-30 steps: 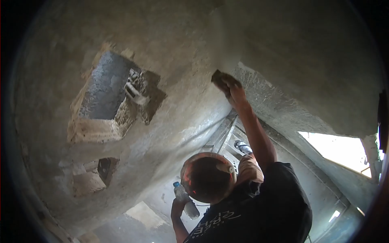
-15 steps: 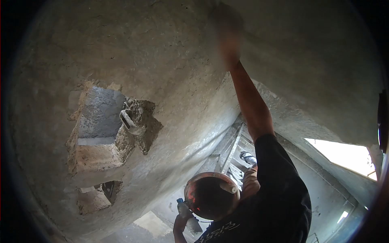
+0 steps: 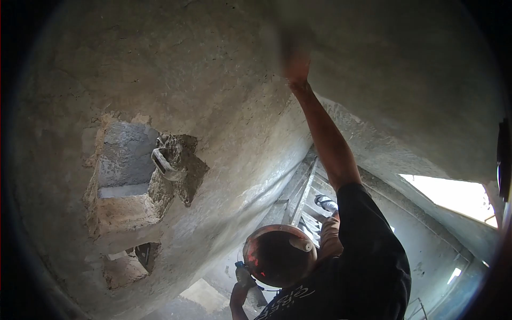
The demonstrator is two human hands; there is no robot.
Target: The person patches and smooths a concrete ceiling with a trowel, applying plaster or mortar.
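My right arm reaches up to the dull grey plaster surface (image 3: 213, 69). My right hand (image 3: 297, 63) is smeared by motion, with a dark blurred shape at its far end; its fingers cannot be made out. Low in the view, my left hand (image 3: 242, 281) is closed beside a round, dark bowl (image 3: 280, 256) with red spots. A greyish thing with a blue tip (image 3: 239, 264) shows at this hand; what exactly it grips is unclear.
At left, a square recess (image 3: 127, 160) opens in the plaster, with a loop-shaped piece (image 3: 166, 164) at its broken edge. Below is a smaller hole (image 3: 125, 266). A foot (image 3: 325, 202) shows near a ladder (image 3: 304, 192). Bright opening (image 3: 450, 197) at right.
My right hand has moved slightly down and left. The recess and holes appear a little further left and lower in the view. My left hand stays beside the bowl.
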